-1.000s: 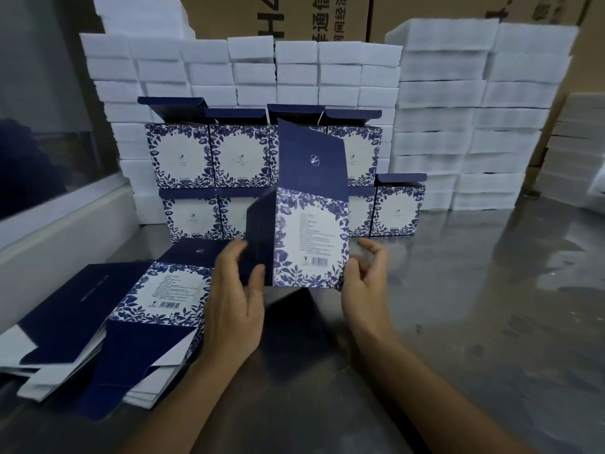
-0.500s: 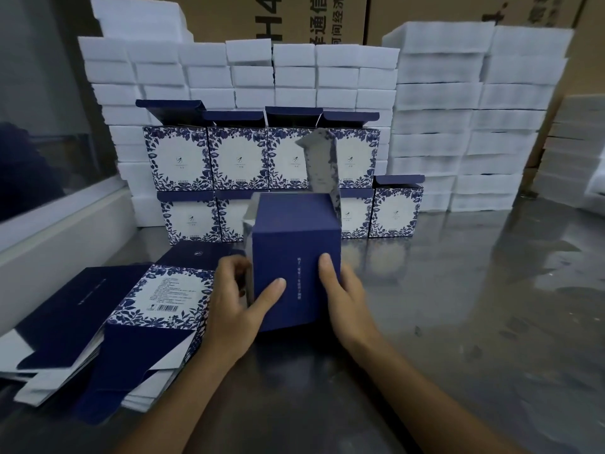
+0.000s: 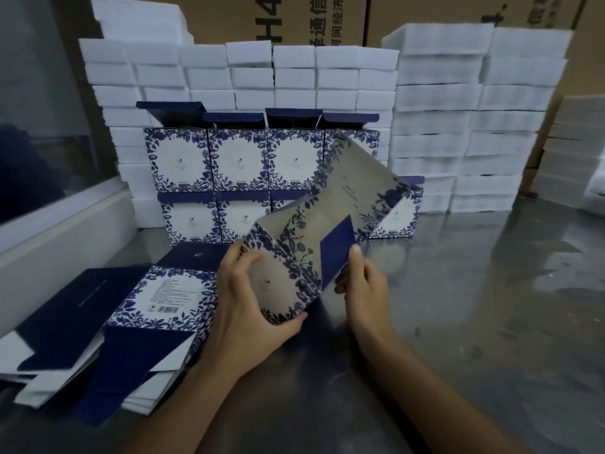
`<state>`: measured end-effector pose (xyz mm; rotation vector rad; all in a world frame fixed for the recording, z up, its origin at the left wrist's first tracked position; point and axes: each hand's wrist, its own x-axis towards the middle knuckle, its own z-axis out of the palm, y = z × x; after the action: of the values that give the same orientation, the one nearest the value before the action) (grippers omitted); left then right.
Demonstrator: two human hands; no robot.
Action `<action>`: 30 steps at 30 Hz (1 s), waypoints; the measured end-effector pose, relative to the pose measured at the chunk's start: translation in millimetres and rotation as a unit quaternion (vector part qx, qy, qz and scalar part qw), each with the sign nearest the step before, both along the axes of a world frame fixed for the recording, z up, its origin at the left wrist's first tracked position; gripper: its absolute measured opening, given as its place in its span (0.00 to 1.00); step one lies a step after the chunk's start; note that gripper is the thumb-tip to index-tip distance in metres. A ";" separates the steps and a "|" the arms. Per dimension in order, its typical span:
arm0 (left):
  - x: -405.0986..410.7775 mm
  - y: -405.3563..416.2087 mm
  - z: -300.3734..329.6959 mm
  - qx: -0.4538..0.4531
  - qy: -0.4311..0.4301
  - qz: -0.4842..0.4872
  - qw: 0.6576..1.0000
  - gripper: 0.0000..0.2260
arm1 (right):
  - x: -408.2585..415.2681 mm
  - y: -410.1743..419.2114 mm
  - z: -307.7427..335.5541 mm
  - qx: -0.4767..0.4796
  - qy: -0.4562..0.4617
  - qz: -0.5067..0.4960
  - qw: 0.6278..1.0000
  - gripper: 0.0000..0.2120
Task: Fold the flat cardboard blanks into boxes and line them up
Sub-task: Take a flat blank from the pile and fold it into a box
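Note:
I hold a half-folded blue-and-white floral box (image 3: 314,237) tilted above the metal table, its open end facing me and a long flap reaching up to the right. My left hand (image 3: 248,309) grips its left panel, thumb under the lower edge. My right hand (image 3: 363,290) pinches the navy flap at the box's right side. A pile of flat blanks (image 3: 108,326) lies to the left of my left hand. Folded boxes (image 3: 235,158) stand in two stacked rows behind, lids open.
Stacks of white foam blocks (image 3: 458,126) rise behind and to the right of the boxes, in front of brown cartons (image 3: 294,18). A white ledge and window (image 3: 49,178) run along the left. The metal table (image 3: 474,306) stretches to the right.
The box was turned from its navy side facing me to tilted with its open end toward me. Both hands shifted their hold, the right one onto the navy flap.

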<state>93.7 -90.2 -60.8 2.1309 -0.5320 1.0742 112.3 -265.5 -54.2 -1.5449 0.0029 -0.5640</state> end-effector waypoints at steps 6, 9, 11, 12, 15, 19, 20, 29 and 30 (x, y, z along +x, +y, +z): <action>1.3 4.6 3.5 0.060 -0.024 0.012 0.998 0.47 | 2.5 -8.3 8.3 0.082 0.052 0.023 0.995 0.31; -0.6 5.0 4.1 0.083 -0.029 0.015 0.996 0.48 | 1.0 -19.5 11.6 0.066 0.067 0.044 0.995 0.29; -1.3 5.1 4.8 0.087 -0.024 0.018 0.996 0.48 | -0.2 -24.2 12.3 0.028 0.075 0.062 0.995 0.26; -1.4 5.6 4.9 0.088 -0.021 0.020 0.996 0.48 | -0.9 -25.1 12.8 0.008 0.075 0.064 0.995 0.25; -1.7 6.2 4.3 0.096 -0.020 0.026 0.995 0.48 | -2.4 -22.8 14.0 -0.007 0.063 0.052 0.997 0.26; -2.5 2.1 5.1 0.103 -0.003 0.065 0.992 0.47 | -5.0 -12.2 10.8 -0.024 0.074 0.082 0.994 0.26; -2.2 2.0 5.1 0.105 -0.002 0.070 0.992 0.47 | -5.6 -9.1 10.1 -0.030 0.081 0.092 0.992 0.26; -1.1 0.8 4.8 0.120 0.008 0.108 0.987 0.46 | -8.8 -8.2 14.7 0.033 0.101 0.109 0.988 0.27; -1.1 0.4 5.4 0.119 0.011 0.116 0.986 0.46 | -10.4 -7.2 16.0 0.036 0.107 0.125 0.986 0.28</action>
<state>92.7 -89.8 -55.3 2.4589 -0.4276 1.1598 102.0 -272.8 -38.2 -1.5011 -0.0061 -0.1957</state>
